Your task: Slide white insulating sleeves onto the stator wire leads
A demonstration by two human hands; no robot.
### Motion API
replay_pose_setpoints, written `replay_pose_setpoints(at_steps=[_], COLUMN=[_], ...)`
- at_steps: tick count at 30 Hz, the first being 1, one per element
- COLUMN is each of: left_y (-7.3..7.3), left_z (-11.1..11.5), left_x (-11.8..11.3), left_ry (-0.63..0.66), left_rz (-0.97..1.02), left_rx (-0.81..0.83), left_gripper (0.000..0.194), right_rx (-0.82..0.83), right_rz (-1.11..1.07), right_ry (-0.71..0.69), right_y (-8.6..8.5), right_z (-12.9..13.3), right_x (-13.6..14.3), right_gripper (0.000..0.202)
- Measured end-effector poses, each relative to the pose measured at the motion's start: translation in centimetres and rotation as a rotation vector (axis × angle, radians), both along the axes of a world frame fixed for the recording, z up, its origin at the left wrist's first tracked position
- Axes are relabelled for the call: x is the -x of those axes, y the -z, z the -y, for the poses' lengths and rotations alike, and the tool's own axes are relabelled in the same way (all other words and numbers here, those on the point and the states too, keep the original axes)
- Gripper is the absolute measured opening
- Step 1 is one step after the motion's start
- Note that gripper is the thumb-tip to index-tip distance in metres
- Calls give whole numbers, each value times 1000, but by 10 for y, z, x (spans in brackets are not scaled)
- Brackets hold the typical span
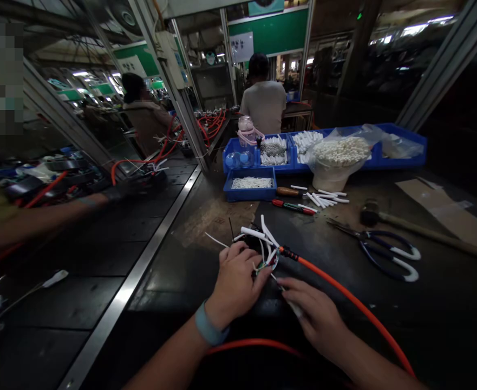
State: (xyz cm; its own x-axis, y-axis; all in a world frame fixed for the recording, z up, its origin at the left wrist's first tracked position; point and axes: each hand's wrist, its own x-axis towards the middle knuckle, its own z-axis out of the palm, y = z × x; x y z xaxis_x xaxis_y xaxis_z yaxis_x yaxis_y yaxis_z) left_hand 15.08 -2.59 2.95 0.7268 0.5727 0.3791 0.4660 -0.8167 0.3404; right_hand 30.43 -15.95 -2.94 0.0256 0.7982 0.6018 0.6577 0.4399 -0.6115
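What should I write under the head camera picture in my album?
Left hand and right hand close together by white strands and an orange cable, pliers lying nearby.

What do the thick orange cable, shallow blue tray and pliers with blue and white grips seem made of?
Thick orange cable: likely smooth, satin plastic or rubber sheath, from its even colour and curve.
Shallow blue tray: probably moulded plastic, fairly matt, evenly coloured.
Pliers: dull dark jaws, probably steel; handles likely smooth plastic, by their colours.
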Motion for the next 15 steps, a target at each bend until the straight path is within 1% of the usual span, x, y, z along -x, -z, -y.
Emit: replay_pose_setpoints(at_steps=[1, 3, 5, 7, 8, 9, 11, 13, 15], left_y=[2, 5, 5, 2, -1, -4, -9, -12, -14], left_z=[0, -3, -9, -13, -15, -16, -16, -13, -10], left_x=[-3, -6, -6, -4, -3, -2, -3, -5, -7], left_ry=[17, 91, 181, 213, 210, 205, 209, 261, 341], left_rz=[55, 154, 166, 88, 32, -19, -74, -82, -79], left_rx=[5, 3, -52, -171, -233, -286, -358, -414, -464], left_gripper=[13, 19, 25, 26, 25, 24, 24, 27, 28], right_rx=[54, 186, 295, 339, 343, 345, 351, 356, 347], right_rz=[-109, -377, -648, -849, -906, -932, -911, -846, -784], right_ry=[21, 50, 54, 19, 4, -8, -6, 19, 47], right_y=[-1, -5, -9, -11, -12, -11, -10, -9, -9], right_z=[-11, -29, -39, -43, -42, -41, -40, -41, -44], right_x=[3, 9, 12, 13, 14, 14, 13, 13, 13], right_gripper=[38, 23, 9, 13, 16, 17, 16, 14, 13])
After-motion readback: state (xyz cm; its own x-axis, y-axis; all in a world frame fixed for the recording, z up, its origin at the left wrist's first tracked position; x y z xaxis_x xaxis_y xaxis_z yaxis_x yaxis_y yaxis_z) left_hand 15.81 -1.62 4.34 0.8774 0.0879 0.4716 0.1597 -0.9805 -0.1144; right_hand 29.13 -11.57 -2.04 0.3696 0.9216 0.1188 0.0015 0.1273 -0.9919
